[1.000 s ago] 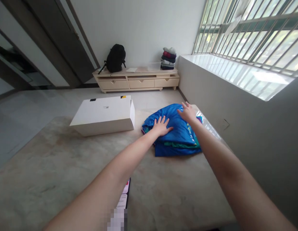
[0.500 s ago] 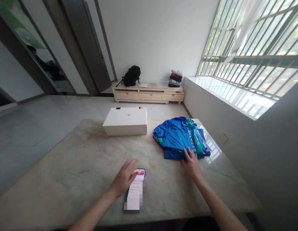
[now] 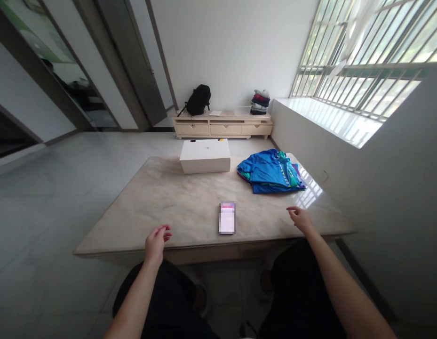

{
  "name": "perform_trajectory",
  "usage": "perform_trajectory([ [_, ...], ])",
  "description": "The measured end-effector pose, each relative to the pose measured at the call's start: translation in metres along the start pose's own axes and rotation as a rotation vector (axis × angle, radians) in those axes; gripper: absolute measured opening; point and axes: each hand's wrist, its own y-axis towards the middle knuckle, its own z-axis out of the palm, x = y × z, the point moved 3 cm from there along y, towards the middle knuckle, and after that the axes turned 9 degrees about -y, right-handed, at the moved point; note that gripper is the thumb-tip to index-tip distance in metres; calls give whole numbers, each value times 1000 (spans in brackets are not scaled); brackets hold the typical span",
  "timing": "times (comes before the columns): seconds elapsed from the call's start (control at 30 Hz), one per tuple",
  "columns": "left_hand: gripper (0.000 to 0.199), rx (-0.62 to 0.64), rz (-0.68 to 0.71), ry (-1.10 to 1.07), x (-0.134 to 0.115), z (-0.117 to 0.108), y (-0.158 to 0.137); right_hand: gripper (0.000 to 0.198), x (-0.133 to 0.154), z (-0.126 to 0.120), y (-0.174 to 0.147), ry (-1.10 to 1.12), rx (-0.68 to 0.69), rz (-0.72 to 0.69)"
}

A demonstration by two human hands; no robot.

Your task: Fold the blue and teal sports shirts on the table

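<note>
My left hand is at the near edge of the marble-topped table, fingers loosely bent and apart, with nothing in it. Between my hands a phone lies on the table with its screen lit and blurred out. On the right, my right hand hovers near the table's front edge, empty, its fingers slightly bent. Beyond that hand lies a stack of folded shirts, bright blue on top with green and purple showing. Neither hand touches the phone or the shirts.
A closed white box stands at the table's far side. Behind it, a low cabinet carries a black backpack and a stack of folded clothes. A wall with a barred window runs along the right.
My left hand has left the phone and moved left. My right hand has drawn back from the shirts towards the near right. The view has shifted, now showing my legs.
</note>
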Motion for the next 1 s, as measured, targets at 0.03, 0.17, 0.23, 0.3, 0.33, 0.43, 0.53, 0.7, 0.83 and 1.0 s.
perform_trajectory([
  [0.03,46,34,-9,-5,1,5,-4,35,0,3,-2,-14,49,-2],
  [0.17,45,144,-21,-28,2,26,-19,24,-2,16,-18,-52,255,-21],
  [0.23,45,191,-18,-37,2,34,-29,24,-2,20,-27,-67,304,-26],
  [0.3,45,238,-15,-38,0,40,-40,26,0,22,-33,-89,317,-22],
  [0.33,46,262,-12,-35,0,42,-45,27,2,22,-35,-100,320,-18],
  [0.43,46,317,7,-13,-3,45,-55,31,10,24,-38,-116,333,-16],
  [0.53,47,338,33,18,-5,44,-57,31,19,27,-37,-106,349,-27],
  [0.7,50,335,65,50,-8,37,-55,27,24,31,-35,-57,366,-56],
  [0.83,52,339,77,70,-8,37,-55,24,19,31,-34,4,372,-58],
  [1.0,53,363,87,90,-6,44,-56,26,11,31,-33,71,367,-49],
])
